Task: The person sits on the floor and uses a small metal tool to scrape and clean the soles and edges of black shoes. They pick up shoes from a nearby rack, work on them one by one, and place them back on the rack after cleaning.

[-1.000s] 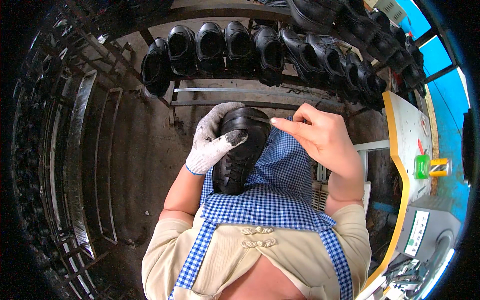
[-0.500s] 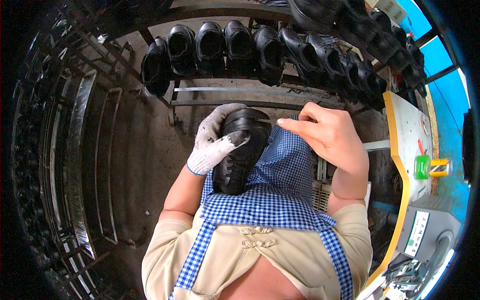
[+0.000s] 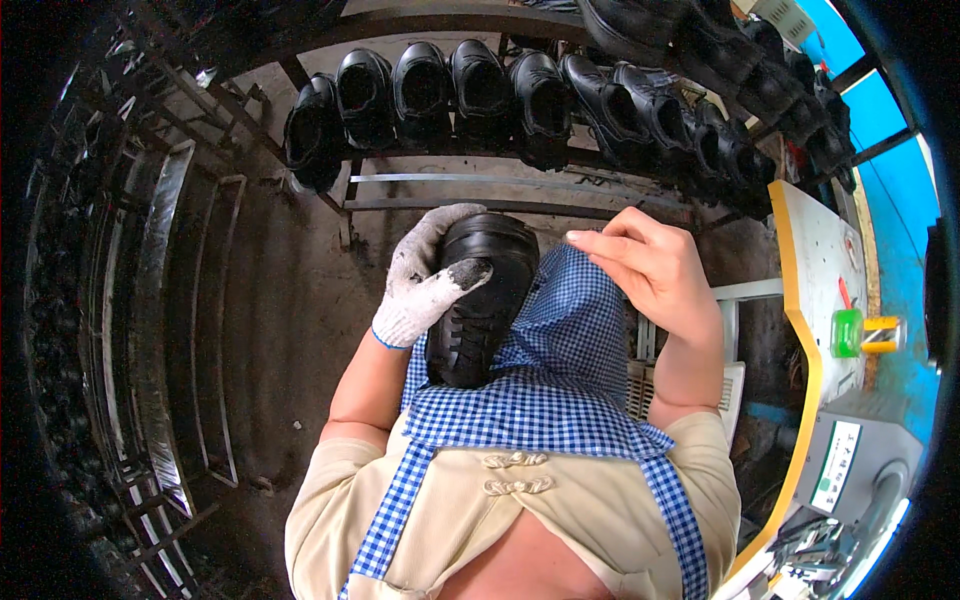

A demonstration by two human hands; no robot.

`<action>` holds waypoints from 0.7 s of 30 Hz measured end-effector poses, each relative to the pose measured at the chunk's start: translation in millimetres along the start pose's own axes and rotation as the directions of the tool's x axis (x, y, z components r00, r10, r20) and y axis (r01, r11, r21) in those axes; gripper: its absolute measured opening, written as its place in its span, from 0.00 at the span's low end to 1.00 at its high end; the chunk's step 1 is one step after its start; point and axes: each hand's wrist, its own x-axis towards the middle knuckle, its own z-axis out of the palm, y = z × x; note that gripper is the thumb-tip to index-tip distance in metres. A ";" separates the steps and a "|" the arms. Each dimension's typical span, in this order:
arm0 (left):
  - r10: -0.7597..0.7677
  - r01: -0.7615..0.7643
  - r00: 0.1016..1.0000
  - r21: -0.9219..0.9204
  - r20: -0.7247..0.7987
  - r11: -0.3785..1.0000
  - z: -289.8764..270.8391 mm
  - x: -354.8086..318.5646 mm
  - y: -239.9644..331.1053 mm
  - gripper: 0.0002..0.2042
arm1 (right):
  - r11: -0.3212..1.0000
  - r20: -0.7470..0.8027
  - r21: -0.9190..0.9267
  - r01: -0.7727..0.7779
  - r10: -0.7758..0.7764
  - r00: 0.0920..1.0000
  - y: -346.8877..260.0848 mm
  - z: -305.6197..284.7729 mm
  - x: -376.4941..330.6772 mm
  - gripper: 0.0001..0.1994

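A black lace-up shoe (image 3: pixel 503 262) rises in front of my apron, its laces toward me and its heel end up. Wrapped round its upper part is my left hand (image 3: pixel 418 268), in a pale glove with a dark-stained thumb. The thumb presses on the shoe's side. My bare right hand (image 3: pixel 645 262) hovers to the right of the shoe, apart from it. Its thumb and forefinger meet in a pinch; whatever they hold, if anything, is too small to make out.
Black shoes (image 3: pixel 480 85) stand in a row on a metal rack ahead, with more on a higher shelf (image 3: pixel 690 45). At right is a white table (image 3: pixel 815 245) with a yellow edge, carrying a green container (image 3: pixel 846 333) and a grey machine (image 3: pixel 860 450). Metal frames (image 3: pixel 165 330) line the left.
My right hand has drawn slightly right, away from the shoe, and its fingers have curled closer together. The shoe has shifted a little left in my left hand.
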 end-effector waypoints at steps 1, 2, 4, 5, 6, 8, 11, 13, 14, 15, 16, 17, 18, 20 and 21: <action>0.019 -0.019 1.000 0.012 -0.002 1.000 -3.0 0.6 -2.7 0.32 | 1.000 -0.009 0.023 -0.021 0.021 1.000 1.7 1.0 -2.4 0.16; 0.052 -0.049 0.996 0.037 -0.071 0.998 -7.3 2.1 -5.4 0.31 | 0.998 -0.057 0.055 -0.030 0.033 0.998 5.1 4.5 -5.9 0.18; 0.123 -0.103 0.969 0.100 -0.215 0.990 -20.6 7.1 -9.9 0.28 | 0.991 -0.147 0.127 -0.036 0.055 0.988 14.7 17.4 -13.2 0.20; 0.169 -0.186 0.950 -0.039 -0.263 0.982 -26.8 10.2 -11.0 0.24 | 0.983 -0.102 0.141 -0.118 0.133 0.986 15.1 22.1 -19.9 0.24; 0.161 -0.176 0.904 0.000 -0.396 0.984 -35.0 17.9 -9.3 0.21 | 0.975 -0.086 0.131 -0.178 0.190 0.978 17.3 32.7 -25.5 0.29; 0.009 -0.244 0.940 -0.655 -0.341 0.715 -54.3 21.0 -22.6 0.25 | 0.977 -0.049 0.105 -0.186 0.191 0.980 26.3 59.1 -39.5 0.34; -0.083 -0.230 0.933 -0.759 -0.350 0.609 -77.9 33.7 -38.3 0.40 | 0.974 -0.008 0.153 -0.165 0.168 0.986 26.3 96.7 -58.9 0.42; -0.091 -0.297 0.915 -0.807 -0.394 0.510 -80.2 38.8 -44.7 0.37 | 0.985 -0.041 0.143 -0.102 0.109 0.993 16.4 112.2 -63.0 0.45; -0.097 -0.329 0.905 -0.826 -0.414 0.458 -78.1 39.8 -47.5 0.35 | 0.988 -0.085 0.150 -0.049 0.062 0.994 14.7 116.9 -59.1 0.46; -0.074 -0.332 0.914 -0.840 -0.399 0.430 -68.7 41.4 -42.9 0.34 | 0.989 -0.133 0.147 -0.002 0.021 0.991 14.0 120.5 -56.4 0.48; -0.087 -0.347 0.898 -0.815 -0.432 0.463 -62.3 41.9 -40.4 0.34 | 0.989 -0.180 0.141 0.044 -0.018 0.983 13.1 123.6 -54.5 0.49; -0.100 -0.360 0.880 -0.790 -0.464 0.496 -57.2 41.9 -38.6 0.34 | 0.991 -0.161 0.126 0.050 -0.029 0.987 9.8 123.7 -52.4 0.49; -0.106 -0.377 0.861 -0.765 -0.497 0.522 -53.4 42.4 -37.9 0.33 | 0.993 -0.139 0.103 0.060 -0.046 0.989 6.3 118.4 -48.5 0.49; -0.126 -0.301 0.910 -0.837 -0.396 0.457 -58.3 37.4 -44.1 0.33 | 0.994 -0.102 0.090 0.064 -0.055 0.993 6.8 113.8 -46.8 0.49; -0.120 -0.290 0.916 -0.839 -0.383 0.460 -57.2 36.0 -43.0 0.33 | 0.994 -0.088 0.099 0.054 -0.045 0.995 9.2 113.9 -48.7 0.49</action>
